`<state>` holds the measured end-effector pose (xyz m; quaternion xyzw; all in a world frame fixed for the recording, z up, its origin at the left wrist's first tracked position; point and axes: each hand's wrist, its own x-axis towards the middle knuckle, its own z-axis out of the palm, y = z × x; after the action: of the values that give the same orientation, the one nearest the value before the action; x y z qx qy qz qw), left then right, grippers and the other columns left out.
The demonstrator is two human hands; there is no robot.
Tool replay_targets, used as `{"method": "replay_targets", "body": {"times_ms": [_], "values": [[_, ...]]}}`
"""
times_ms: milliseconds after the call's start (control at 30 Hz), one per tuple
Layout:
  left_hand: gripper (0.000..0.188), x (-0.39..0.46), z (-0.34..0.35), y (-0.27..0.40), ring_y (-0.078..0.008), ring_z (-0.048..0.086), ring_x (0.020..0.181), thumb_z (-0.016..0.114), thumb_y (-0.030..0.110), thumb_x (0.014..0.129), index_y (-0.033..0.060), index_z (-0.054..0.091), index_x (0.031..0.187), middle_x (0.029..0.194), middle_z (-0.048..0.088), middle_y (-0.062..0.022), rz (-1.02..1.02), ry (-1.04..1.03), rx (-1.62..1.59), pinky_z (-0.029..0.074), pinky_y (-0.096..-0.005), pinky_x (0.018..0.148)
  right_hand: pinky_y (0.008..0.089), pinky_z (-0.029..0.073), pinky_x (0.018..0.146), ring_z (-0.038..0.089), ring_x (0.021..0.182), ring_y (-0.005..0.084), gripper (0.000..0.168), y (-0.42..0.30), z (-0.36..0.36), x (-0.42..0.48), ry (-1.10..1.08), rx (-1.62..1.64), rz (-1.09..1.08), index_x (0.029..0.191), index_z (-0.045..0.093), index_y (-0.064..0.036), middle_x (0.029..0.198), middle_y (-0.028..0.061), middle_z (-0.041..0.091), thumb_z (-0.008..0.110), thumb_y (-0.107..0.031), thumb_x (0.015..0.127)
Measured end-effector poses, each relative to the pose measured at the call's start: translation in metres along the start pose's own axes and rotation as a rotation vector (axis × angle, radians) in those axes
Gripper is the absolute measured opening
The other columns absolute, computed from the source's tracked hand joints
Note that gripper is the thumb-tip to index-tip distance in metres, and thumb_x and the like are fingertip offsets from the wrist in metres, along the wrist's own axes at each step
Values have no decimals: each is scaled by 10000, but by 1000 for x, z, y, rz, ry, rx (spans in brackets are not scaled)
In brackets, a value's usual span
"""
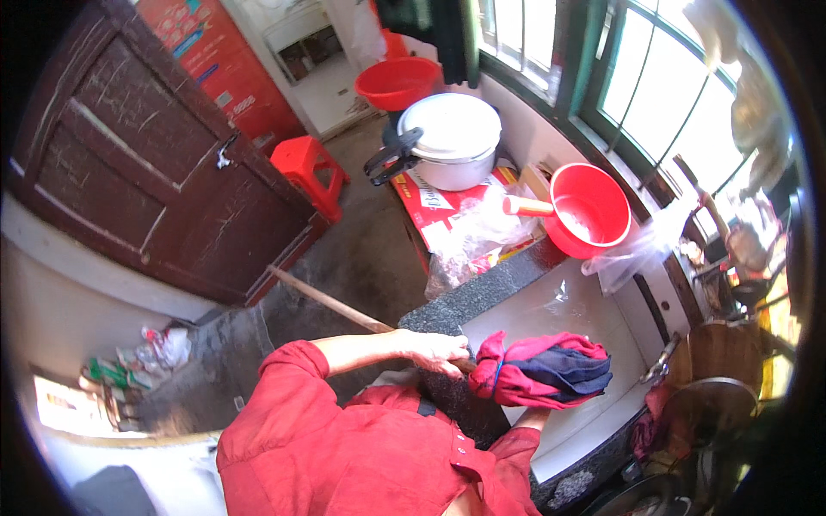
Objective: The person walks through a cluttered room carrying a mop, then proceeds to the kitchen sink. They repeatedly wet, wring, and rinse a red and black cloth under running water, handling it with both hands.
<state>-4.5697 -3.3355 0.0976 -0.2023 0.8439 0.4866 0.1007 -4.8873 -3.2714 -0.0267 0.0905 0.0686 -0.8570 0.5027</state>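
Note:
My left hand [440,351] grips a wooden pole [332,306] close to its cloth end. The pole runs back to the left, over the floor towards the door. At its near end is a mop head of red and dark blue cloth [548,371], tied round with a thin blue band [498,373]. This bundle is over the white sink basin [548,303], which has a dark speckled stone edge [474,293]. From below, my right hand [535,418] reaches to the underside of the bundle; only the wrist shows, and the cloth hides the fingers.
A metal tap [659,364] is at the basin's right side. A red plastic dipper [587,213] and plastic bags [484,226] lie beyond. Further back are a pressure cooker [452,142], a red basin [397,84] and a red stool [310,171]. A brown door [148,148] stands left.

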Motion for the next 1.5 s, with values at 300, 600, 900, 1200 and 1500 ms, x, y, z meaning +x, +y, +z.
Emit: {"method": "replay_targets", "body": {"times_ms": [300, 600, 900, 1200, 1500], "values": [[408, 1, 9, -17, -318, 380, 1167, 588, 413, 786, 15, 601, 873, 1237, 408, -170, 108, 254, 394, 319, -457, 925, 490, 296, 1020, 364, 1228, 307, 707, -2, -3, 1, 17, -69, -11, 1313, 355, -74, 1341, 158, 356, 450, -566, 815], [398, 46, 2, -26, -402, 362, 1200, 635, 367, 781, 12, 599, 960, 1297, 368, -244, 115, 161, 253, 293, -466, 997, 480, 312, 1011, 391, 1207, 311, 699, -11, 2, 9, 43, -40, -101, 1303, 364, -60, 1315, 166, 386, 475, -545, 812], [532, 103, -66, -28, -267, 596, 887, 418, 467, 895, -21, 630, 896, 883, 629, -165, 106, -386, -132, 431, -337, 861, 471, 329, 1002, 418, 1186, 314, 691, -22, 0, 24, 134, -24, -79, 1292, 372, -46, 1289, 174, 416, 500, -523, 810], [614, 254, -17, -65, -181, 589, 765, 358, 593, 889, 36, 613, 921, 841, 632, -91, -257, 170, -688, 459, -301, 679, 461, 346, 993, 445, 1166, 317, 683, -37, -26, -2, 272, -28, -12, 1282, 380, -32, 1263, 182, 447, 525, -501, 807], [656, 236, 74, -32, -270, 480, 1132, 493, 518, 853, 44, 390, 1295, 1225, 502, -141, -446, -203, -1893, 325, -386, 1015, 451, 363, 985, 471, 1145, 320, 676, -40, -40, 1, 322, -13, 7, 1272, 388, -18, 1237, 190, 477, 550, -480, 805]]}}
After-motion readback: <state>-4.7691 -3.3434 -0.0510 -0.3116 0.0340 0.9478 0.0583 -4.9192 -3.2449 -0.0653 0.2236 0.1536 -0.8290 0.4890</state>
